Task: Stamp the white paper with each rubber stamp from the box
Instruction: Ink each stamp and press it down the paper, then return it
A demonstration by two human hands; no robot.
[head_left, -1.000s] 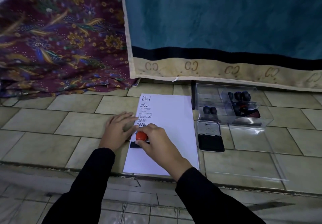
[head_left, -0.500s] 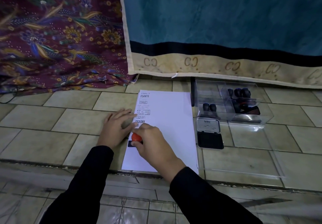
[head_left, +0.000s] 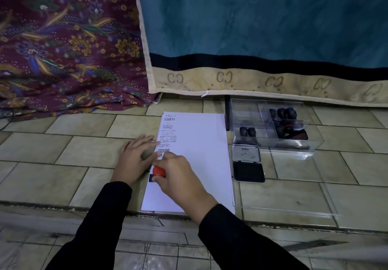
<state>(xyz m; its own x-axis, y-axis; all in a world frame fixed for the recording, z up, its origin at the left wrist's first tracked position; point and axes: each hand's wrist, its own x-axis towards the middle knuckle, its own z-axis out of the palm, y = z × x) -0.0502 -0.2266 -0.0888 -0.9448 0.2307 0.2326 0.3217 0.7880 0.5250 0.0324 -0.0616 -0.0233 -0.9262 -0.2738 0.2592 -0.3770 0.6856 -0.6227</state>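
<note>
Red-knobbed rubber stamp (head_left: pixel 159 171) sits on the white paper (head_left: pixel 201 164), gripped by the right hand (head_left: pixel 181 178); the left hand (head_left: pixel 136 160) lies flat, palm down, across the paper's left edge.

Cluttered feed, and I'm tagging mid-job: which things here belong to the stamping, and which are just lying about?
Job: white paper; red-knobbed stamp, gripped by the right hand; left hand, flat on the paper's edge; open ink pad; clear box holding dark stamps.
Lying about: floral cloth; teal blanket.
</note>
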